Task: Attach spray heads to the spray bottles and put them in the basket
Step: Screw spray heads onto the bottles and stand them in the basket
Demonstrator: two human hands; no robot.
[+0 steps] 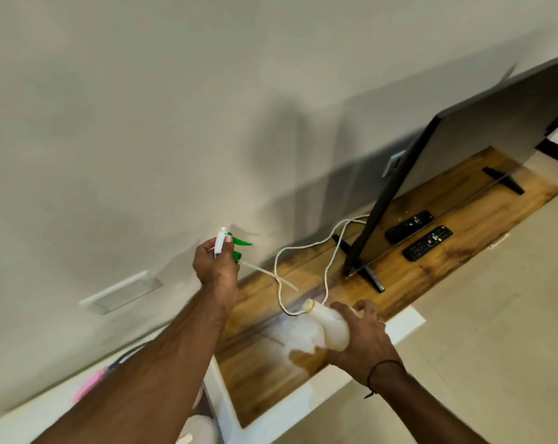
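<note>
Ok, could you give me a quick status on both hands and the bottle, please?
Left hand gripping spray head, tube hanging free. Right hand holding open bottle. Head not attached. White cord lies behind.

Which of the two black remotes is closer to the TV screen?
The upper remote, lying right beside the bottom edge of the TV. The other remote sits farther out on the wooden top, toward its front edge.
</note>
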